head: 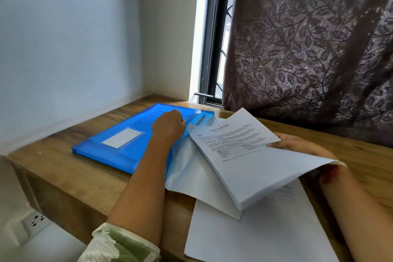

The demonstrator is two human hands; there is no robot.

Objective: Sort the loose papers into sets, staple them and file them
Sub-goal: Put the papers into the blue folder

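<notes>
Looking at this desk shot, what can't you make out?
Head view:
- Left hand: fingers curl away from the camera, hiding their grip on the blue folder.
- Right hand: mostly behind the paper stack it holds.
- Folder label and stack's body text: too small, blurred.
- Loose sheets: partly under the stack, cut by the bottom edge.

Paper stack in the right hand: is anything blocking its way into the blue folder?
Nothing visible does. The paper stack, held by the right hand, has its corner at the edge of the blue folder, which the left hand grips.
</notes>
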